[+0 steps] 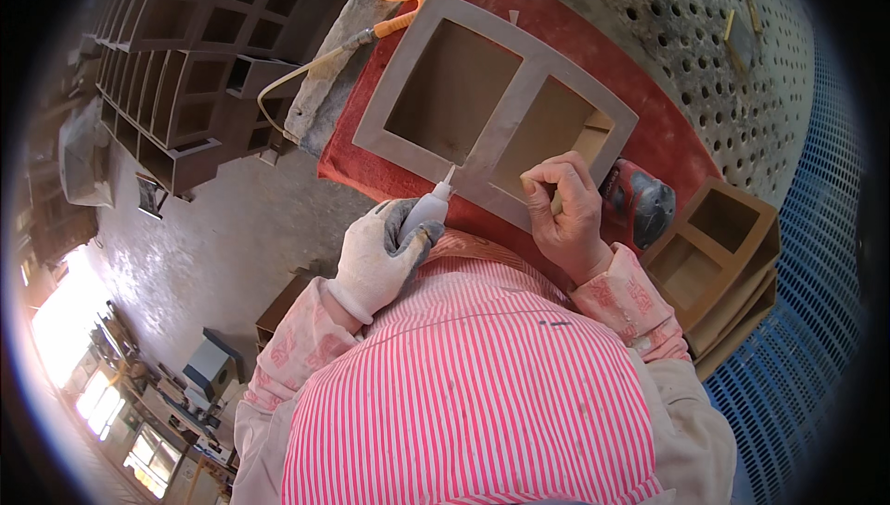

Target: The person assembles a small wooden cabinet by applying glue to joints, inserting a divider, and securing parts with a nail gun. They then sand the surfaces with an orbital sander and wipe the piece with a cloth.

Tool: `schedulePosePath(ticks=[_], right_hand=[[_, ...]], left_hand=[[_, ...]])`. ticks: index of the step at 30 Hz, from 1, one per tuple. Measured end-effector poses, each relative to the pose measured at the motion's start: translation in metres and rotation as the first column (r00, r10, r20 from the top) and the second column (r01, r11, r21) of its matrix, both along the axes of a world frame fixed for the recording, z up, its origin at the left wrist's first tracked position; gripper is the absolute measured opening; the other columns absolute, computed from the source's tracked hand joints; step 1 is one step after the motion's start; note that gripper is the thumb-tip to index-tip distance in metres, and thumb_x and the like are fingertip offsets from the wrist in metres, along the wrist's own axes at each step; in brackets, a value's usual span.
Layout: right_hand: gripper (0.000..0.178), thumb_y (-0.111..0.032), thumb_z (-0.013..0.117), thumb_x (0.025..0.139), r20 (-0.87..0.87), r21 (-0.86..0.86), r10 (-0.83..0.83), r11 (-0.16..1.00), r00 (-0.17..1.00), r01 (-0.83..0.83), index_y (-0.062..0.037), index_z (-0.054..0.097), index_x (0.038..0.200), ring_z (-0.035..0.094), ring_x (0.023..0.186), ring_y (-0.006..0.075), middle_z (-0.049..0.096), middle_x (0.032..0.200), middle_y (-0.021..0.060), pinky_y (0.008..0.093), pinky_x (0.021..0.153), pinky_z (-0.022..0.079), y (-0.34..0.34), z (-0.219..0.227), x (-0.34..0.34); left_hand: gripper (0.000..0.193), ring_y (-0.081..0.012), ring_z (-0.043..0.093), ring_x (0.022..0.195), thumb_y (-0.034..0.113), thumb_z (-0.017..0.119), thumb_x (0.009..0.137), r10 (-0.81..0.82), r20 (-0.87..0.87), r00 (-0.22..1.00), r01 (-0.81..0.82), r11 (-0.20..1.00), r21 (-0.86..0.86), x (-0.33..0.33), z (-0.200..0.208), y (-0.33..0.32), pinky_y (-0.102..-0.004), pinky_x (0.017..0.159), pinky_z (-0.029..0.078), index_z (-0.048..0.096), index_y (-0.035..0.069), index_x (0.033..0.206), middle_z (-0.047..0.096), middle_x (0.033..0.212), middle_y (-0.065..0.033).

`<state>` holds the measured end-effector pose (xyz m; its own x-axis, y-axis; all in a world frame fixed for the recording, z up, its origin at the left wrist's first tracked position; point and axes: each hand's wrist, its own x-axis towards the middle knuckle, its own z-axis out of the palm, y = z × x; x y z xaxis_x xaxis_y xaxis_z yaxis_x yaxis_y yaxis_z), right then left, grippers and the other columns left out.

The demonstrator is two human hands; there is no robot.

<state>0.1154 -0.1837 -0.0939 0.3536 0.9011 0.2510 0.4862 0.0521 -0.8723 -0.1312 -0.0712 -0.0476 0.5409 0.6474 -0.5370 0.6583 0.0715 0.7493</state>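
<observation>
"Striped apron (464, 394) nearest the lens. Next: hands?"

"Left hand (375, 255), gloved: fingers wrapped round a white squeeze bottle (425, 218), thumb along its side, nozzle (448, 178) up and away from the body."

"Right?"

"Right hand (567, 204), bare. Fingers curled in, thumb and forefinger tips together or nearly so. Can't tell if something tiny is pinched there. It's above the near side of the box."

"Which box?"

"Big grey-brown one (508, 125), two openings facing up, on the red cloth (607, 65). Nozzle tip shows right by its near edge; touching or just above, can't tell."

"Tips for doing this bit well?"

"My call: bring the nozzle right to the spot, squeeze lightly, small amounts. Tilt the bottle back upright between squeezes, or it'll likely drip on the face. Bare fingertips should stay out of the nozzle's line; contents can't be seen."

"Anything in the way?"

"Red sander (646, 204) sits just beside the box's right end, so watch that elbow. Orange air gun (399, 23) lies by the far left corner; mind its hose if turning the box."
</observation>
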Motion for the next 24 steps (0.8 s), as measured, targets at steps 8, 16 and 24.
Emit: schedulePosePath(ticks=[8,16,24], right_hand=[[0.006,0.001,0.073,0.099,-0.017,0.005,-0.010,1.000,1.000,0.010,-0.0019,0.068,0.101,0.055,0.067,0.0133,0.060,0.095,0.0074,0.0280,0.060,0.046,-0.001,0.000,-0.001],[0.005,-0.001,0.073,0.099,0.009,0.044,-0.013,0.999,1.000,0.012,-0.0019,0.068,0.100,0.056,0.069,0.0153,0.060,0.094,0.0079,0.0292,0.060,0.047,0.001,0.001,0.001],[0.007,0.001,0.073,0.094,-0.005,-0.130,0.017,0.991,1.000,-0.018,-0.0021,0.068,0.097,0.062,0.078,0.0273,0.062,0.090,0.0115,0.0364,0.068,0.051,-0.011,0.014,0.006]], left_hand=[[0.036,-0.0366,0.075,0.103,0.021,0.076,0.097,0.076,-0.027,0.997,-0.078,0.995,-0.061,-0.002,-0.001,-0.002,-0.0414,0.093,0.057,0.073,-0.003,0.123,0.076,0.114,-0.0225],[0.031,-0.0099,0.064,0.090,0.007,0.066,0.107,0.288,0.242,0.927,-0.269,0.957,-0.109,-0.009,-0.020,-0.009,-0.0270,0.082,0.054,0.061,-0.007,0.134,0.071,0.105,-0.0060],[0.047,-0.0187,0.065,0.125,-0.010,0.053,0.097,0.086,0.361,0.929,-0.009,0.978,-0.210,-0.015,-0.017,-0.009,-0.0325,0.109,0.050,0.061,-0.004,0.142,0.068,0.133,-0.0109]])
